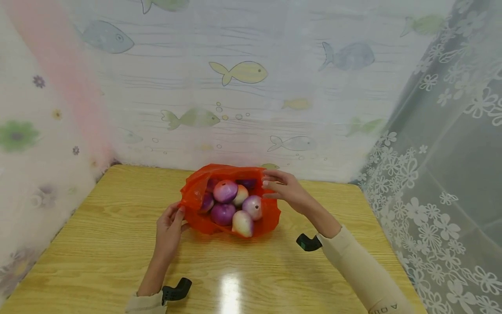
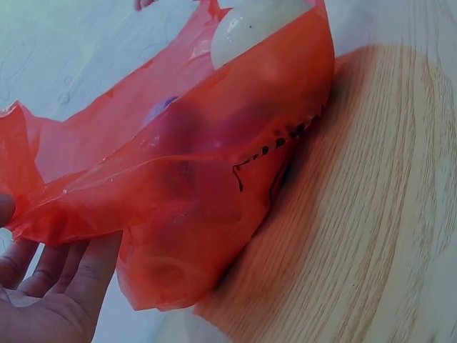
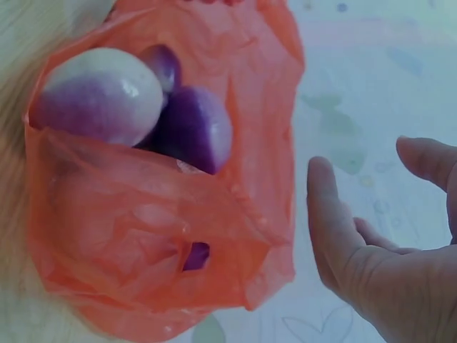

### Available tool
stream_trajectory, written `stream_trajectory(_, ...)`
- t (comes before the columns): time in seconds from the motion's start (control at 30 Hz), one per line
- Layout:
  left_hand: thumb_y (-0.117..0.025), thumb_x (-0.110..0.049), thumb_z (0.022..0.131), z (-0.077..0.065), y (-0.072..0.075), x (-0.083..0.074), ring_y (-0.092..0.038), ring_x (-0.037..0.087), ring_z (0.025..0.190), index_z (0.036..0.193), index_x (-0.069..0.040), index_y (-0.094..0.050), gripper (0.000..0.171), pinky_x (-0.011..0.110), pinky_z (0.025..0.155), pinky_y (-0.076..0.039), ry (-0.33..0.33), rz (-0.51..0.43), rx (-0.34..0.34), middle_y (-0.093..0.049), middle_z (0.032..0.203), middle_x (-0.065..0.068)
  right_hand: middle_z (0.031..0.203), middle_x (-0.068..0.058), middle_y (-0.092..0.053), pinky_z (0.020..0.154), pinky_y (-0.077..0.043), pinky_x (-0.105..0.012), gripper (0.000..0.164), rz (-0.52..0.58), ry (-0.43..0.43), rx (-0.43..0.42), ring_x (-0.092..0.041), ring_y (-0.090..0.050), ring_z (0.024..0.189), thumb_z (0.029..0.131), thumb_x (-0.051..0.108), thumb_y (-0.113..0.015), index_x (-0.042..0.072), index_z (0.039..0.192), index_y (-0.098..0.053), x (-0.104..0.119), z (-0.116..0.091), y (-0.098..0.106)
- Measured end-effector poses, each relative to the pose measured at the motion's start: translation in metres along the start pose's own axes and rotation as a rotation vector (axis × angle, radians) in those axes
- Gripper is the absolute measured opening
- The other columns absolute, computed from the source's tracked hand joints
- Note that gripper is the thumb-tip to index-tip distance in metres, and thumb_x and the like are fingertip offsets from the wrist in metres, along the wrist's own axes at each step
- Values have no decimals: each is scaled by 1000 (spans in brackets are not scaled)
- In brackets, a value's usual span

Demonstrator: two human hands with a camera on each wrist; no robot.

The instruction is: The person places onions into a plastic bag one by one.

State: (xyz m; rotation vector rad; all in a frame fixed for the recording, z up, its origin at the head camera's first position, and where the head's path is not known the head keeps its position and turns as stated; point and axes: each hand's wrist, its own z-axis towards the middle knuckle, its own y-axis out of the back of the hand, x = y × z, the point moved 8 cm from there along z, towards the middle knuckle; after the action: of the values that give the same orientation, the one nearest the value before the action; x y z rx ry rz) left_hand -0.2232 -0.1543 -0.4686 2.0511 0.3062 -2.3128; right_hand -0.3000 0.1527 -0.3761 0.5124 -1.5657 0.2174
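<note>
A red plastic bag lies on the table with its mouth wide towards me. Inside are several glossy, round purple-and-white vegetables that look like onions or turnips. At the bag's left edge my left hand pinches the plastic; in the left wrist view the thumb lies on one side of the rim and the fingers under it. My right hand is beside the bag's right rim, and the right wrist view shows its fingers spread, apart from the plastic and holding nothing.
The wooden table carries the bag near its back edge. Behind it hangs a pale sheet with printed fish. A lacy floral curtain borders the right side. Dark wrist devices sit at both sleeves.
</note>
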Motion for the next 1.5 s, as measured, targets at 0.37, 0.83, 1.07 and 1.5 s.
stream_trajectory(0.37, -55, -20, 106, 0, 4, 4, -65, 3, 96, 137, -1, -52, 36, 20, 79, -59, 69, 38, -6, -67, 107, -18, 144, -22, -49, 96, -56, -30, 53, 116, 79, -166, -17, -65, 113, 106, 18, -56, -1, 152, -38, -11, -38, 32)
stream_trajectory(0.83, -57, -20, 105, -1, 6, 3, -66, 1, 99, 139, 0, -50, 39, 21, 81, -59, 73, 50, 19, -66, 108, -17, 131, 0, -55, 95, -55, -25, 57, 123, 39, -276, -9, -63, 112, 108, 25, -52, -2, 154, -32, -60, -72, 62)
stream_trajectory(1.07, -57, -19, 105, -1, 8, 3, -66, 1, 99, 138, 0, -51, 38, 21, 81, -59, 61, 52, 11, -66, 107, -17, 134, -2, -55, 95, -54, -24, 57, 89, 6, -334, -9, -63, 115, 108, 26, -51, -1, 155, -32, -82, -88, 73)
stream_trajectory(1.5, -61, -20, 103, -2, 6, 2, -67, 1, 97, 137, 0, -51, 41, 21, 81, -59, 69, 49, 17, -66, 106, -14, 137, -4, -53, 94, -54, -23, 59, 96, -66, -417, -7, -63, 112, 108, 29, -52, 1, 156, -32, -111, -108, 87)
